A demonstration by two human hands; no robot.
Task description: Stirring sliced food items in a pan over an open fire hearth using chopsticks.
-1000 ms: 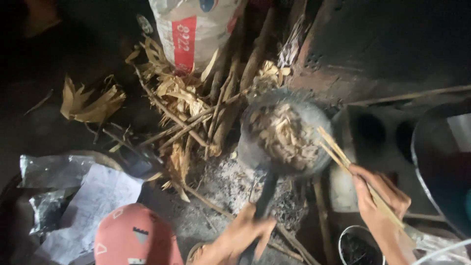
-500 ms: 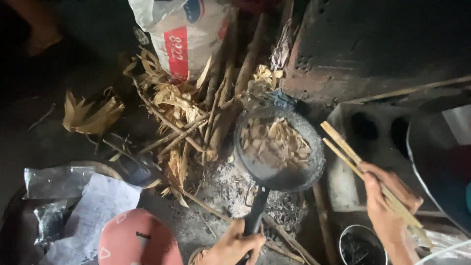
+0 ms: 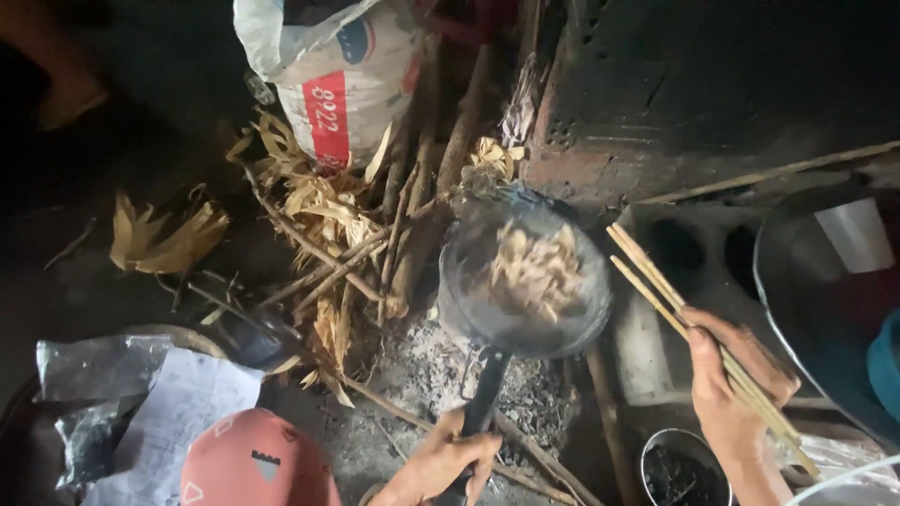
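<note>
My left hand [image 3: 442, 464] grips the black handle of a dark frying pan [image 3: 469, 309] held above a bed of grey ash [image 3: 422, 370]. Pale shredded food [image 3: 536, 270] lies in the pan, blurred by motion. My right hand [image 3: 729, 389] holds a pair of long wooden chopsticks [image 3: 656, 286] to the right of the pan; their tips point up-left, apart from the pan's rim.
Firewood sticks and dry husks [image 3: 347, 225] lie left of the pan, below a white and red sack [image 3: 342, 80]. A concrete block [image 3: 694, 253] and a large dark wok [image 3: 816, 300] stand right. A small metal bowl [image 3: 682, 467], a red plastic stool [image 3: 258, 464] and papers [image 3: 173, 412] are near.
The chopsticks have come out of the pan and drawn away to the right. The pan has shifted slightly and its contents blur as it moves.
</note>
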